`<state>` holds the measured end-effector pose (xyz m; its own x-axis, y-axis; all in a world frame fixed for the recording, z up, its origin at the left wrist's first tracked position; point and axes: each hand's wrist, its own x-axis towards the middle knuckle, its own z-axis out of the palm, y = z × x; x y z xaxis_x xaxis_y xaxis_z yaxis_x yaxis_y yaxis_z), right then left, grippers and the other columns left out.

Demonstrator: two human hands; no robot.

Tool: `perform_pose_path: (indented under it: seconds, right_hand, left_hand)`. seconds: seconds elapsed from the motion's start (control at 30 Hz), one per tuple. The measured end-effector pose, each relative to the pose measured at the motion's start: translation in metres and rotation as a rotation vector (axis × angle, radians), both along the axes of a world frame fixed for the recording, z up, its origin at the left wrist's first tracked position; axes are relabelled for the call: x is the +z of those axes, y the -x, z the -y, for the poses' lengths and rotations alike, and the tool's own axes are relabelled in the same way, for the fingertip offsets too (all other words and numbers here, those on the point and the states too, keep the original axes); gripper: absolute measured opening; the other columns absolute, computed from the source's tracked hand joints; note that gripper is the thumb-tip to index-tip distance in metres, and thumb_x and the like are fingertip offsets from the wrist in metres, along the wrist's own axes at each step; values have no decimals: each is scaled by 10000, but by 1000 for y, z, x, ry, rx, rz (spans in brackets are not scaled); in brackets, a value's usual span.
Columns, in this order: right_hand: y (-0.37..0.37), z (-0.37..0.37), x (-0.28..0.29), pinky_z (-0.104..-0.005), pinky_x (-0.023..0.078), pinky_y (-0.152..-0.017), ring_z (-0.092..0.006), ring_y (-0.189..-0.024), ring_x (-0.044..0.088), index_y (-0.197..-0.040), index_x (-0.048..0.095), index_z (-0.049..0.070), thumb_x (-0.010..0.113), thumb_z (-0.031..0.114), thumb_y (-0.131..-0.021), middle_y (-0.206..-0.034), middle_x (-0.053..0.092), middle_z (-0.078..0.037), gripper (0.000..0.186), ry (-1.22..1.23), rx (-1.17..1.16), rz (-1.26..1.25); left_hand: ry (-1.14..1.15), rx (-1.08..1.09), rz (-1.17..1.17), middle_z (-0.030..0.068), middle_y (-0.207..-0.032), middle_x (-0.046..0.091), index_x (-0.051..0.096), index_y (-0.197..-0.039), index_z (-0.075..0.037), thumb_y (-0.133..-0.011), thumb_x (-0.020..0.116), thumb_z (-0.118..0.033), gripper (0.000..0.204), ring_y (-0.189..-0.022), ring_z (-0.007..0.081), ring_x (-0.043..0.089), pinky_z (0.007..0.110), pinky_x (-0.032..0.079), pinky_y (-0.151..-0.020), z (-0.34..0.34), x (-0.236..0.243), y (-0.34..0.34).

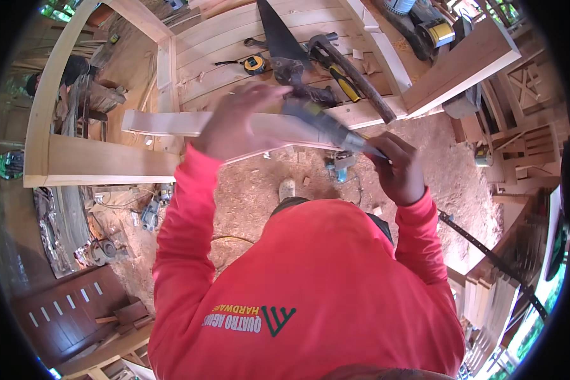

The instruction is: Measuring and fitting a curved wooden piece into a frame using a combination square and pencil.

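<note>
Red sleeves (185,218) ended at hands whose work appeared unfinished: the hand tool (339,131) was raised between them, at 1 o'clock. Right hand (399,168), 2 o'clock: fingers curled about the tool's narrow end. Left hand (239,121), 11 o'clock: blurred, finger state indeterminable. The tool was elongated, dark with some yellow, tapering to grey; blur obscured its type. Beyond, the pale wooden frame (101,161) appeared largely assembled; its slats (212,47) carried a hammer (356,77), 1 o'clock, and a handsaw (280,35), 12 o'clock.
</note>
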<state>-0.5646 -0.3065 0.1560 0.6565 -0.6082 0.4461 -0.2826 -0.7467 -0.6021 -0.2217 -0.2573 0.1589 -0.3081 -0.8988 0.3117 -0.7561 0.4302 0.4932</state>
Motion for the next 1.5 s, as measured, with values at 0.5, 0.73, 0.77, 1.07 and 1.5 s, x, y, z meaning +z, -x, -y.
perform_pose_path:
  seconds: [0.5,0.73,0.77,1.07,1.5]
  right_hand:
    - [85,-44,-34,-294,388,-576,-112,-628,488,-949,707,-27,696,138,-970,-720,567,-48,167,-409,-649,104]
    - [75,-49,-17,-283,399,-606,-96,-671,481,-1083,709,-36,679,168,-994,-770,558,-33,225,-554,-662,209]
    - [73,-47,-16,-283,399,-606,-96,-671,481,-1083,709,-36,679,168,-994,-770,558,-33,225,-552,-666,204]
    - [56,-41,-31,-244,384,-602,-57,-694,465,-1119,701,-33,699,136,-977,-823,571,1,221,-496,-631,217]
    - [47,-22,-23,-312,433,-593,-158,-640,557,-1075,704,-39,710,74,-926,-800,624,-85,187,-301,-537,11]
  left_hand:
    - [-682,-53,403,140,-1111,714,712,-1205,-31,-512,962,-267,773,-1035,311,676,385,525,-917,52,-30,-47]
    - [-135,56,492,62,-959,634,738,-1112,-164,-625,876,-238,512,-992,290,647,441,545,-796,38,-7,-7]
    - [1,70,523,45,-963,624,736,-1109,-184,-638,873,-244,494,-992,275,648,438,548,-784,37,-11,-7]
    - [158,74,609,6,-984,558,732,-1144,-252,-636,869,-233,526,-1002,248,577,414,491,-824,23,-50,-29]
    - [-70,42,409,38,-1180,621,671,-1270,-222,-627,884,-179,679,-1134,275,601,457,468,-949,8,-38,-36]
